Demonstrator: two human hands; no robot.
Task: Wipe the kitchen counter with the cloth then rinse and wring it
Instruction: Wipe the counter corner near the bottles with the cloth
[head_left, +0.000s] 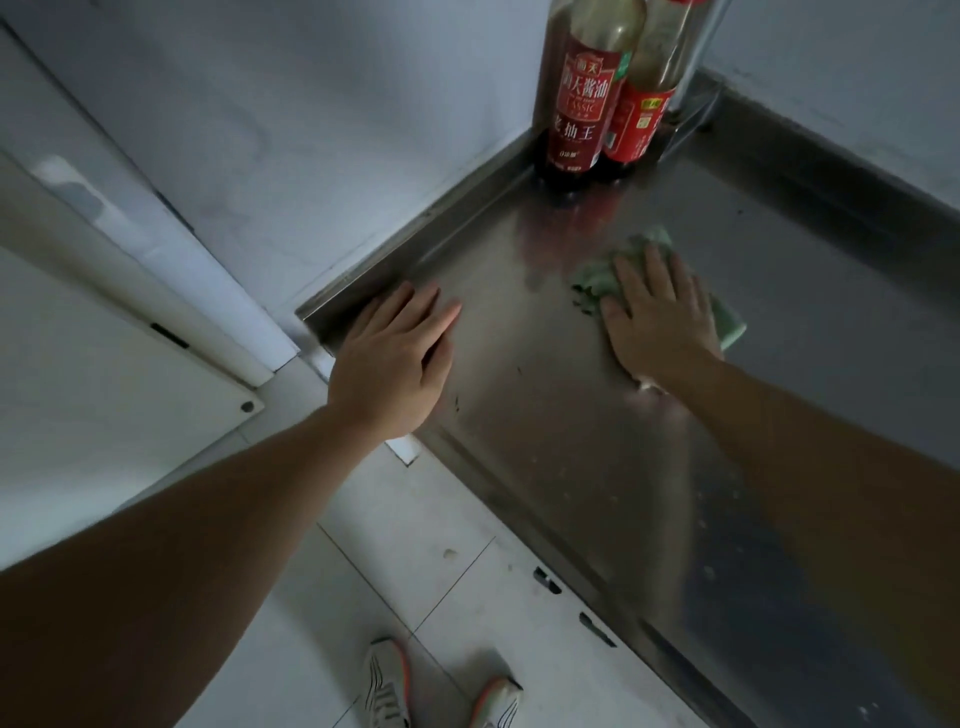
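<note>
From my feed the biggest thing is the steel counter (545, 415), a dull brushed metal top with a raised lip along its back and left edges, running from the wall corner down toward the lower right of the view; I see smears and small dark specks on it, and a faint reddish reflection below the bottles. Under its front edge lies the pale tiled floor (415, 545), where I can see my two shoes (441, 691), light with orange trim. At the far corner of the counter stand two bottles (597, 104) with red labels, touching each other and close against the wall. My left hand (395, 353) lies flat on the counter's near left corner, fingers straight and together, holding nothing, its fingertips just beside the raised lip. My right hand (657, 317) is spread flat on the cloth (602, 278), fingers straight and pressing down rather than curled round it. The cloth is pale green, crumpled and bunched, lying on the counter well in front of the bottles; it shows past my fingertips, to the left of my fingers, and as a smoother folded corner to the right of my hand.
</note>
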